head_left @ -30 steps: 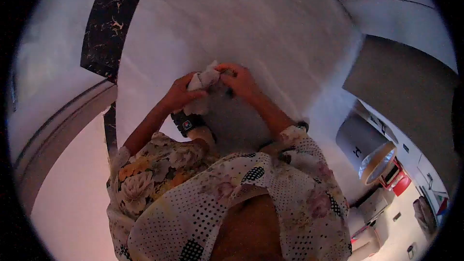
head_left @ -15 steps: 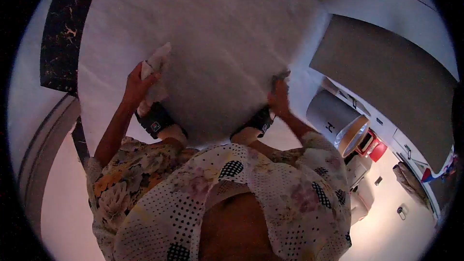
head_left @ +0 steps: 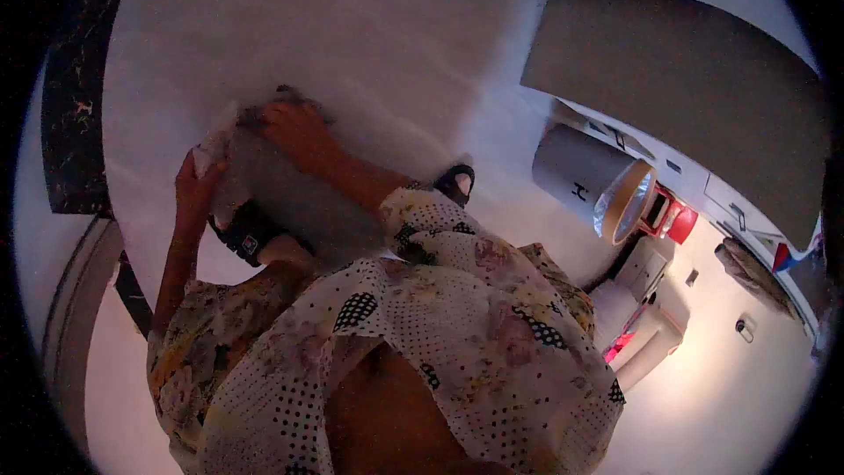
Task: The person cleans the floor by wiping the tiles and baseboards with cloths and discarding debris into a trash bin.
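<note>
A crumpled pale cloth (head_left: 214, 148) is gripped in my left hand (head_left: 195, 183), at the left above my sandalled foot (head_left: 246, 233). To the right of it, my right hand (head_left: 299, 130) has its fingers wrapped round a dark grey cloth (head_left: 252, 117), low over the pale floor (head_left: 387, 44). The dark cloth's left end comes close to the pale one; whether they touch I cannot tell. Dark bits of the same cloth show above and beside my right knuckles.
A grey bin (head_left: 580, 167) with a tan rim and a clear liner lies to the right, near a red object (head_left: 677, 220). Beyond it are a large grey panel (head_left: 677, 70) and white drawers. A black marbled strip (head_left: 79, 105) runs along the left edge.
My right hand has swung left across my body with the dark cloth, near my left hand. The view has shifted, and my right foot now shows farther out to the right.
</note>
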`<state>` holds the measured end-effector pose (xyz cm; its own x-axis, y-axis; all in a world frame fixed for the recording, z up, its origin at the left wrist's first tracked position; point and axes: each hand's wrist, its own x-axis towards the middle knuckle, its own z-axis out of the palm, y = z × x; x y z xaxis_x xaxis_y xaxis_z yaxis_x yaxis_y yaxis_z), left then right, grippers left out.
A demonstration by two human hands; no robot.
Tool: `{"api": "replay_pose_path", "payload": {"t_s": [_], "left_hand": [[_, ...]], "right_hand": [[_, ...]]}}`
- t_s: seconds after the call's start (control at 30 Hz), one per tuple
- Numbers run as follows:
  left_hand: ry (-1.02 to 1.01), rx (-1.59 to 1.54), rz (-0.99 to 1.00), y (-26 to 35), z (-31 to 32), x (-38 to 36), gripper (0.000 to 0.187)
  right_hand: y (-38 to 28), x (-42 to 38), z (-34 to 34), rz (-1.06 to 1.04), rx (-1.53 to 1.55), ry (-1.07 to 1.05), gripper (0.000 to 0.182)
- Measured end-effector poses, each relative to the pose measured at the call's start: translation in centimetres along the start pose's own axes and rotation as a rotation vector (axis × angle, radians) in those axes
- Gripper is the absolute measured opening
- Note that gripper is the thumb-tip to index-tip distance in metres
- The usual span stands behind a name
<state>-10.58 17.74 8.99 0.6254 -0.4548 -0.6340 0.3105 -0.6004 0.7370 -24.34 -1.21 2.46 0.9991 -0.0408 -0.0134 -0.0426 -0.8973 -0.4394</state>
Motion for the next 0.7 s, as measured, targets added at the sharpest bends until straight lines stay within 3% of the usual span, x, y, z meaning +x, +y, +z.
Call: {"api": "replay_pose_path", "payload": {"t_s": [0.1,0.2,0.23,0.33,0.4,0.5,0.53,0.6,0.7], "left_hand": [[-0.007,-0.162,-0.041,-3.6,-0.8,0.5,0.041],[0.056,-0.05,-0.012,-4.5,-0.7,0.2,0.041],[0.033,-0.102,-0.002,-4.8,-0.7,0.0,0.042],[-0.024,-0.222,0.014,-4.7,-0.7,0.3,0.042],[-0.04,-0.251,-0.012,-4.2,-0.4,0.2,0.042],[-0.001,-0.251,-0.002,-3.8,-0.2,0.1,0.041],[0.007,-0.197,-0.014,-3.5,-0.1,0.2,0.04],[0.015,-0.096,-0.04,-2.8,0.4,0.0,0.04],[0.015,-0.034,-0.102,-2.4,0.7,-0.5,0.04]], "right_hand": [[4.0,-1.0,-1.1,0.193,0.284,-0.004,0.04],[7.7,-3.8,-4.0,0.397,0.679,-0.042,0.039],[9.0,-5.3,-6.6,0.432,0.444,0.03,0.037],[16.5,-13.8,-10.6,0.702,0.728,0.106,0.032],[18.4,-18.1,-14.0,0.828,0.354,0.139,0.032],[22.0,-25.6,-13.8,1.113,0.596,0.236,0.031],[21.2,-27.0,-14.2,1.11,0.49,0.183,0.031],[22.1,-28.4,-12.8,1.204,-0.243,-0.321,0.033],[20.0,-28.1,-7.4,0.832,-0.03,0.194,0.041]]}}
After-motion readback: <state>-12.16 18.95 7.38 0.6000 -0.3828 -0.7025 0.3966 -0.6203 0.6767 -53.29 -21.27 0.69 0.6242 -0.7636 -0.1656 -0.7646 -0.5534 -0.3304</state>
